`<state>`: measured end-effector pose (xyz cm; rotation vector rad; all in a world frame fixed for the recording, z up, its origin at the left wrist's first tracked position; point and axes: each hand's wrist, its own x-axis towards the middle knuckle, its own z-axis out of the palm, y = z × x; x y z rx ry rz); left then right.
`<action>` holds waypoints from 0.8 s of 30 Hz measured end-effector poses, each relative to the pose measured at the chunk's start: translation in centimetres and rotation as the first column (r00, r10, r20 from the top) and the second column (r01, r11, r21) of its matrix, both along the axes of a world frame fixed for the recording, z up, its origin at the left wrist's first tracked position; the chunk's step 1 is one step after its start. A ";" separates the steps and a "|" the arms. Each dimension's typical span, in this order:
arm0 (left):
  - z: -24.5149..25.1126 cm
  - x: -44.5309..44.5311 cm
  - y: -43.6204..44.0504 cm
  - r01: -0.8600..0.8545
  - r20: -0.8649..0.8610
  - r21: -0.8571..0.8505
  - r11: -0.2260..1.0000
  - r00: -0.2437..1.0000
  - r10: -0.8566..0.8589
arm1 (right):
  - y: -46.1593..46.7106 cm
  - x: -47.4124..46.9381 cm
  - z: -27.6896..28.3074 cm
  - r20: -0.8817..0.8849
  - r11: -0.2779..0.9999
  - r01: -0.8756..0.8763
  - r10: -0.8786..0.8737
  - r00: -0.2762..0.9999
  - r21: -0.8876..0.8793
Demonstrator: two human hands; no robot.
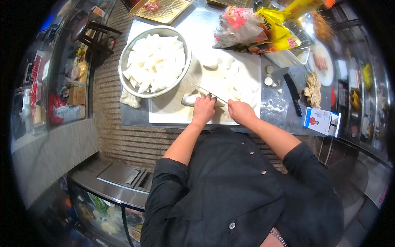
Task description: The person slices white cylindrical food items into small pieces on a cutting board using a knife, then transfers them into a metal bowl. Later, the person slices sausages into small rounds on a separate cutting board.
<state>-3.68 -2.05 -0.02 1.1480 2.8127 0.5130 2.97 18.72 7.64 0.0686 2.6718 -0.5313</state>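
Note:
My left hand (204, 108) presses down on a long white vegetable (189, 99), perhaps a radish, lying across a white cutting board (172, 119). In my right hand (240, 111) is the handle of a kitchen knife (213, 94); its blade points up and left, just beyond my left fingertips. Cut white pieces (237, 81) are spread on the board's right half, and larger rounded ones (210, 62) lie near its far edge. A metal bowl (122, 70) heaped with white wedges (154, 61) overlaps the board's left side. Glare washes out some pieces.
Right of the board are a black knife (292, 94), a crumpled tan cloth or paper (313, 90), a printed box (321, 121) and an oval plate (327, 72) with pinkish food. Plastic bags (239, 27) stand behind the board. A gold tray (168, 19) with a rack lies far left.

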 end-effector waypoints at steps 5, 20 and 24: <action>0.5 -0.5 -0.2 0.008 0.097 0.018 1.000 0.995 -0.010 | -0.6 -0.9 -0.7 -0.025 0.999 -0.043 0.043 0.999 -0.029; 2.9 -3.9 -5.4 -0.289 0.018 -0.244 0.926 0.953 0.303 | -1.8 -0.9 -2.8 -0.003 0.987 0.135 -0.136 0.991 -0.087; 3.1 -3.3 -5.4 -0.262 0.338 -0.083 0.962 0.900 0.274 | -0.6 0.2 -0.5 0.020 0.972 0.222 -0.222 0.975 -0.082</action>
